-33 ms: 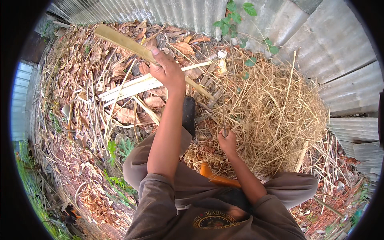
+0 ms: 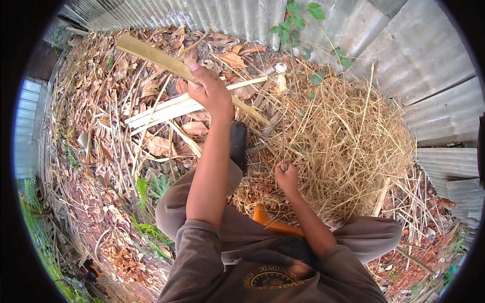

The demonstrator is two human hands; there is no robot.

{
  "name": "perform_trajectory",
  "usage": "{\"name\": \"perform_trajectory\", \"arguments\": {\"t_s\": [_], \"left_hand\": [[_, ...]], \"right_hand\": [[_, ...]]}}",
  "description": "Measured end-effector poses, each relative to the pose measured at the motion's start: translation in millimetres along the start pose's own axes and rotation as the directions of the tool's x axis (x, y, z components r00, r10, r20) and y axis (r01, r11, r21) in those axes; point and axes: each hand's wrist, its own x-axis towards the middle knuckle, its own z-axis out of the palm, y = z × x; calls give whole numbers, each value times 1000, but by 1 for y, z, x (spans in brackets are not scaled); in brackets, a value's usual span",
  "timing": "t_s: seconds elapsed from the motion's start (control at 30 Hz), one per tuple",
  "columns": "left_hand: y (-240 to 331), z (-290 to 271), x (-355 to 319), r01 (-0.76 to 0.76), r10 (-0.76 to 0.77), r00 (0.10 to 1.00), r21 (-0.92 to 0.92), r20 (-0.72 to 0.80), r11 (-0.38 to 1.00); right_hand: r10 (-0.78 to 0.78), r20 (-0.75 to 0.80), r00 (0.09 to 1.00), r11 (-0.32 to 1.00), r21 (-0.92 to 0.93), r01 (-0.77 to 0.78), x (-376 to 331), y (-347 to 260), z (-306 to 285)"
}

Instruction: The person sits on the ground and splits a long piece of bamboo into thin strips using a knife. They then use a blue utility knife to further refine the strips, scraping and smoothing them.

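Bamboo strip (image 2: 151, 55), long and flat, slants from far left toward the centre, clenched in the left hand (image 2: 209, 91) above dry leaves. The right hand (image 2: 287, 177), nearer, is pinched shut on a thin stalk (image 2: 283, 131) rising upright beside the straw heap (image 2: 348, 141) at right; pale split slats (image 2: 161, 111) lie left

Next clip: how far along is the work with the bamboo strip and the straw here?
Already done, apparently: pale split strips lie on the leaf litter, and a straw pile sits by the metal wall. In hand: the left hand grips a long flat bamboo strip, and the right hand pinches a thin stalk upright. Left: nothing looks tied or assembled yet.
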Motion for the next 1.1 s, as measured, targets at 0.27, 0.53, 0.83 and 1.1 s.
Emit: {"name": "perform_trajectory", "arguments": {"t_s": [0.27, 0.53, 0.83, 1.1], "left_hand": [[-1, -34, 17, 111, -116, 986, -47, -118, 993], [-2, -25, 18, 128, -125, 981, 7, -148, 992], [-9, -30, 14, 68, -62, 988, 34, -145, 997], [-6, -19, 17, 93, -91, 986, 9, -139, 996]], "right_hand": [[294, 160, 942, 955, -15, -296, 15, -15, 8], [299, 159, 941, 943, 103, -317, 6, 0, 25], [-45, 15, 999, 926, 376, 36, 14, -86, -10], [486, 178, 855, 866, 30, -499, 23, -9, 59]]}}
